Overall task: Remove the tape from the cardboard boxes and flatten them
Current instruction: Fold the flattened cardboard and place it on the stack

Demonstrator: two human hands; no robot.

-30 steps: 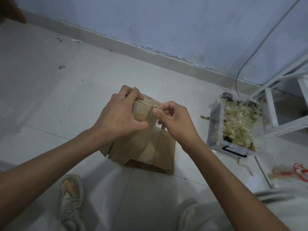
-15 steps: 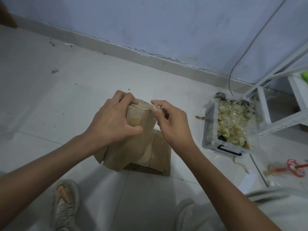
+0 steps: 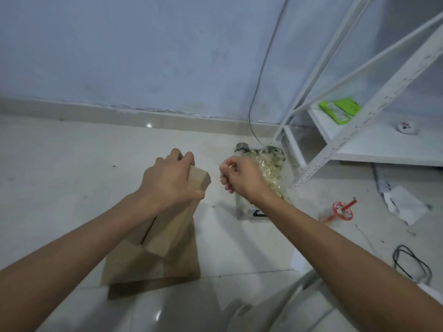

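Left hand (image 3: 167,180) gripped the top end of a folded box (image 3: 167,226) at frame centre, fingers (image 3: 178,155) curled over its upper edge; box leaned on flat cardboard (image 3: 153,271) lying on the floor (image 3: 60,176). Right hand (image 3: 239,178), just right of the box and apart from it, had fingers curled, seemingly pinching a small tape bit (image 3: 224,167), too blurred to confirm. Bin (image 3: 242,212) of tape scraps sat behind that hand. White shelf (image 3: 359,140) upper right.
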